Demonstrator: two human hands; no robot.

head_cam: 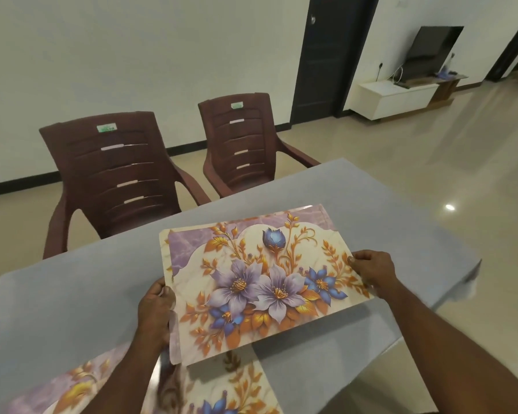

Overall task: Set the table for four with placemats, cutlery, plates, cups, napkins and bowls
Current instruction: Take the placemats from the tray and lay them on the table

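Observation:
I hold a stack of floral placemats [260, 282] above the grey table [72, 294]; the edges of at least one more mat show under the top one. My left hand [156, 312] grips the stack's left edge, thumb on top. My right hand [374, 268] pinches the right edge. The mats are printed with purple and blue flowers and orange leaves. Another placemat [222, 395] lies flat on the table at the near edge, partly hidden under my left forearm.
Two brown plastic chairs [117, 174] [243, 141] stand at the table's far side. Beyond are a white wall, a dark door [326, 61], and a television [431, 50] on a low white cabinet [395, 97]. Glossy floor lies to the right.

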